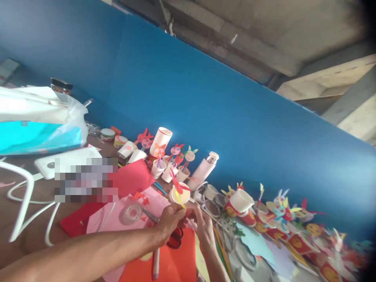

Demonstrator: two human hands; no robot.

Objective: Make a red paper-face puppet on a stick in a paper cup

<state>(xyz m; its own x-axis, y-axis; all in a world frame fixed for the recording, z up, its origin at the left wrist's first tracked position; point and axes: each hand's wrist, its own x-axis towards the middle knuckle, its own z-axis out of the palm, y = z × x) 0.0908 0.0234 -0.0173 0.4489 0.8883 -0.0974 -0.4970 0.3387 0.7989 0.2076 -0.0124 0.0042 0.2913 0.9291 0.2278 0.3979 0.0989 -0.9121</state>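
Observation:
My left hand [172,221] comes in from the lower left, its fingertips pinched at the end of a thin yellow strip [179,200]. That strip rises to a white paper cup [180,194] with a red paper piece on it. My right hand [204,231] sits just beside the left, fingers raised; what it touches is hidden. Under my left wrist lie red-handled scissors [174,239] and a marker pen [156,263] on an orange paper sheet [167,266]. A clear tape roll [132,214] rests on a pink paper sheet [114,219].
Paper cups with paper animal figures [173,156] and a white bottle [204,170] stand along a blue wall [205,86]. More paper-cup crafts [282,223] crowd the right. A plastic bag [38,121] and white cable [20,199] lie left. One patch is pixelated.

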